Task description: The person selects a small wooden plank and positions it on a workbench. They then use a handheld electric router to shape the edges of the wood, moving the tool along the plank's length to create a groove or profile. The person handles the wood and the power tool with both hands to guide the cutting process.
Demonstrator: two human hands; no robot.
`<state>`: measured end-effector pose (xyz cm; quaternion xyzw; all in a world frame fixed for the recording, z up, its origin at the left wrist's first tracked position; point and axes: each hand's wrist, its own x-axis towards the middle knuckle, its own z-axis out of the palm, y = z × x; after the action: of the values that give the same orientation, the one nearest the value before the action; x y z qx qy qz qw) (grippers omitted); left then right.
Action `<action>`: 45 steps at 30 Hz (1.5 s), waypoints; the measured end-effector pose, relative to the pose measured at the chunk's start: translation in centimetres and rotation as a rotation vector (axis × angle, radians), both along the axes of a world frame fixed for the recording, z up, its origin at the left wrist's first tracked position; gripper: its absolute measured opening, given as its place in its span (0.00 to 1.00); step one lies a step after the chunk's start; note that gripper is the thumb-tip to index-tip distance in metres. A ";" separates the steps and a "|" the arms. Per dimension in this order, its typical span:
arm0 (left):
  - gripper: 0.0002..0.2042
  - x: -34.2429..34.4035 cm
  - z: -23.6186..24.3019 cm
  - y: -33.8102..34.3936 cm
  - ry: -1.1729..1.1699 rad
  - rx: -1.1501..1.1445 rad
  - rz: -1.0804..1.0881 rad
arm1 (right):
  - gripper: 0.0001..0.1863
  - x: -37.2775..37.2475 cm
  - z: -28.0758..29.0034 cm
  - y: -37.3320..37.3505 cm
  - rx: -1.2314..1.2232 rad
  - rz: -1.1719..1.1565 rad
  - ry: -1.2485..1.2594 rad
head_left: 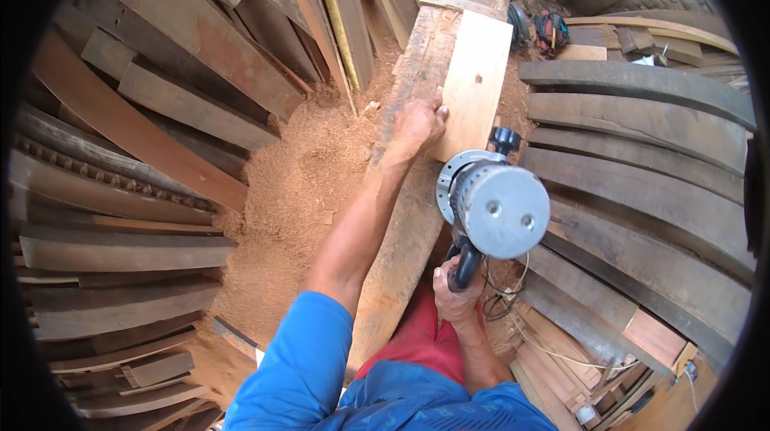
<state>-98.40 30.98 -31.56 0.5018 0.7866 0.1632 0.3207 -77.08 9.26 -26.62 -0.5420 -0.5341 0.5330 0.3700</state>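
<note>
A pale wooden board (475, 70) with a dark knot lies lengthwise on a worn, thick wooden bench (409, 230). My left hand (421, 122) is closed at the board's left edge, its curled fingers pressed against it. In my right hand (457, 295) is the black handle of a router (501, 206), with a grey round motor top and a black knob on its far side. The router's round base plate sits at the near end of the board. Its bit is hidden beneath the body.
Sawdust (281, 166) covers the floor left of the bench. Stacked planks (160, 246) line the left side, and more dark planks (634, 126) lie at the right. A wooden strip (461, 4) crosses the bench beyond the board. A cord (509, 291) hangs near my right hand.
</note>
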 end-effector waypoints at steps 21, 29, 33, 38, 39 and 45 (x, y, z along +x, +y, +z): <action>0.17 -0.6 -1.2 0.1 -0.030 0.013 -0.006 | 0.10 -1.3 -0.4 1.6 0.002 -0.002 -0.034; 0.20 -0.7 -1.8 0.5 0.018 -0.013 -0.057 | 0.09 -2.3 -0.2 2.2 0.027 -0.035 -0.039; 0.21 -1.0 -2.2 0.5 0.036 -0.023 -0.077 | 0.09 -2.2 -0.4 2.3 0.033 -0.030 -0.055; 0.19 -0.8 -1.7 0.6 0.038 -0.031 -0.092 | 0.09 -2.4 -0.1 2.7 0.050 -0.038 -0.058; 0.19 -0.8 -1.7 0.7 0.034 -0.034 -0.089 | 0.09 -2.4 -0.1 2.7 0.050 -0.040 -0.058; 0.15 -0.8 -2.0 0.3 0.004 0.047 -0.046 | 0.08 -2.4 -0.1 3.0 0.042 -0.011 -0.038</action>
<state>-99.25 31.27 -33.51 0.5277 0.7713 0.1729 0.3110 -79.47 12.28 -26.72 -0.5471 -0.5492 0.5091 0.3740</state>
